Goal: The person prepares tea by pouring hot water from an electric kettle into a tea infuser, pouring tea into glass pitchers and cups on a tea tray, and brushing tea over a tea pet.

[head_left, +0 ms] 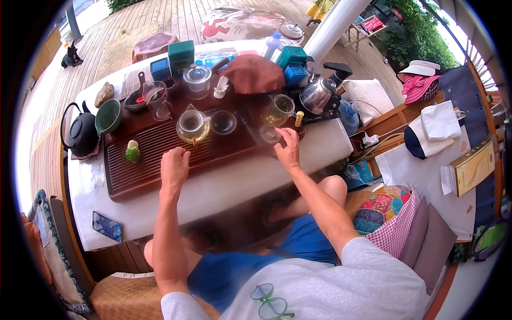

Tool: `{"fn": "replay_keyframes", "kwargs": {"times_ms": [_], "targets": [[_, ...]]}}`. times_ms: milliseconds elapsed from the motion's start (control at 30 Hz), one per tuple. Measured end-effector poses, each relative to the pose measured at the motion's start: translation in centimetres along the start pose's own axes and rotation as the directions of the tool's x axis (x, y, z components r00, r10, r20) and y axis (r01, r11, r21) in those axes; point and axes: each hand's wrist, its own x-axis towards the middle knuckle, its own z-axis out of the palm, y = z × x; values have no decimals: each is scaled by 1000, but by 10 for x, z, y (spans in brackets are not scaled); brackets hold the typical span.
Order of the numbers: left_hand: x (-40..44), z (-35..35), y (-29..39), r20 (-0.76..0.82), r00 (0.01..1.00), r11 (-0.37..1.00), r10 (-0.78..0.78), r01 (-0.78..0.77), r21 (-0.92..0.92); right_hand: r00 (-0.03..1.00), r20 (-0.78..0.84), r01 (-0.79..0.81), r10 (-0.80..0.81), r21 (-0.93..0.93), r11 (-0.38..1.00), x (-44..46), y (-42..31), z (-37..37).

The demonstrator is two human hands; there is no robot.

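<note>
My right hand pinches a small round clear glass lid at its rim, above the right end of the brown slatted tea tray. Just behind it stands an uncovered glass teapot with leaves and pale yellow tea. My left hand rests at the tray's front edge, its fingers curled and nothing seen in them. Beyond it are a glass pitcher of yellow tea and a dark round bowl. A green cabbage-shaped figurine sits on the slats to the left.
A black iron kettle and a green bowl stand at the left. A steel electric kettle is at the right, near a brown cloth. A phone lies at the table's front left.
</note>
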Motion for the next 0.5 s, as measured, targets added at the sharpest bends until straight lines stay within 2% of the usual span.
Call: {"fn": "replay_keyframes", "kwargs": {"times_ms": [67,133,200,267,333,400,433,500], "targets": [[2,2,-2,13,1000,1000,4,-4,31,997,-52,-44,51,120,992,7,9,-22],[2,1,-1,7,1000,999,6,-7,31,949,-149,-261,278,123,957,24,38,-45],[4,2,1,16,1000,1000,-6,5,29,849,-320,-408,421,111,906,54,69,-72],[5,2,7,33,999,999,-31,30,36,866,-478,-269,146,-200,942,85,125,-92],[7,5,8,41,999,999,-19,18,31,910,-411,-233,62,-382,895,110,166,-106],[8,7,5,12,1000,1000,3,-4,31,934,-126,-353,336,-164,921,129,188,-115],[9,8,1,26,1000,999,-3,2,43,919,-47,-394,392,-188,900,136,199,-114],[10,9,-1,33,999,999,-35,34,41,881,-18,-464,473,-235,854,145,214,-114]]}}
